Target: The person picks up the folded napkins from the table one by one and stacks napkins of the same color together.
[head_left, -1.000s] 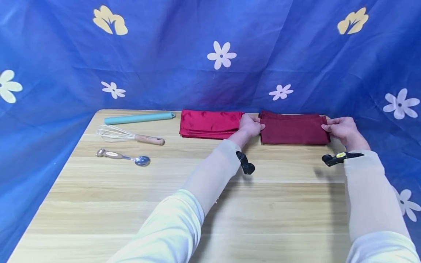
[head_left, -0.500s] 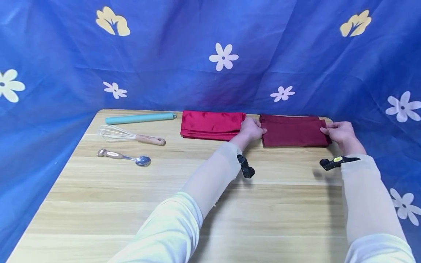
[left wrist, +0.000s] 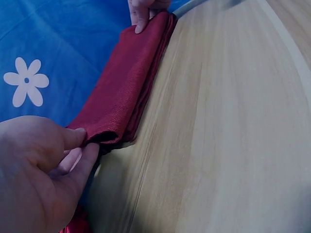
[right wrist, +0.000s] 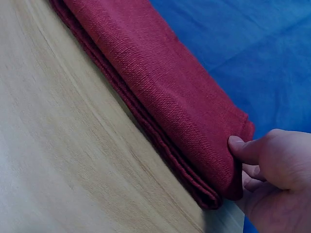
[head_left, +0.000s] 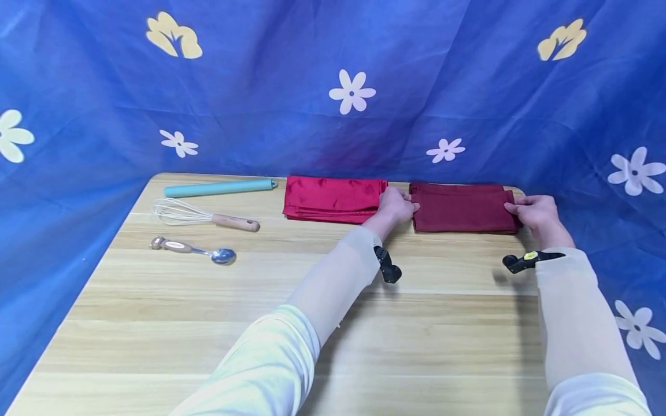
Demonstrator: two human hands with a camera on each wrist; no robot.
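Note:
A dark red folded cloth (head_left: 460,209) lies near the back right of the table, its layers stacked in a long rectangle. My left hand (head_left: 396,207) pinches its left end; in the left wrist view the thumb is on top and fingers reach beneath the upper layer. At the other end my right hand (head_left: 538,218) pinches the corner, thumb above, as the right wrist view shows. Just left of my left hand sits a brighter red, shiny folded cloth (head_left: 333,199), its right edge partly covered by that hand.
On the table (head_left: 208,323), at the back left, lie a teal rod-shaped item (head_left: 218,188), a whisk (head_left: 229,221) with a wooden handle, and a spoon (head_left: 222,256). A blue flowered curtain (head_left: 270,104) hangs directly behind the table's back edge.
Both hands have come slightly nearer with the dark red cloth between them, and the right hand has shifted a little left. The other items have stayed put.

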